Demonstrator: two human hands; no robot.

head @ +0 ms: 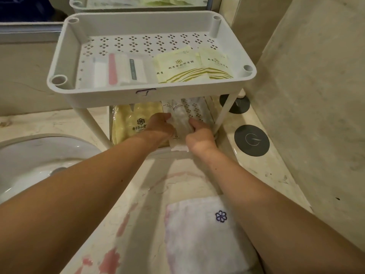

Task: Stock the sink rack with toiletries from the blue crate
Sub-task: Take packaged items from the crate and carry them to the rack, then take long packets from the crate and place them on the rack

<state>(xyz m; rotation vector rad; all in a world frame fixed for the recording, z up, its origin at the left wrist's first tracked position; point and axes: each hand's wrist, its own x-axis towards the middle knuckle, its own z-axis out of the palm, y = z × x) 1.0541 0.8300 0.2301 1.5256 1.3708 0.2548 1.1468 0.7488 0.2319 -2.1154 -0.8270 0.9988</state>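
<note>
Rack: the white sink rack (150, 94) stands on the marble desk (262, 167) at 12 o'clock from me, with a perforated top tray and a lower shelf.
Top tray: a pink-striped packet (112, 69) lies toward 10 o'clock and pale green sachets (178, 66) toward 1 o'clock.
Lower shelf: a yellow packet (129, 123) lies on the left, and just beside it, at the shelf's middle, a bundle of clear sachets (178, 123) whose near end overhangs the front edge.
Left hand: my left hand (160, 127) rests over the yellow packet, its fingers against the left edge of the clear sachets. I cannot tell whether they grip.
Right hand: my right hand (199, 135) is narrow, with fingers curled, and appears to hold the right edge of the same bundle.
Sink: the white basin (29, 155) sits at 9 o'clock.
Towel: a folded white towel (197, 234) with a purple flower mark lies at 6 o'clock.
Discs: two dark round discs (251, 140) lie at 2 o'clock, beside the rack's right leg.
</note>
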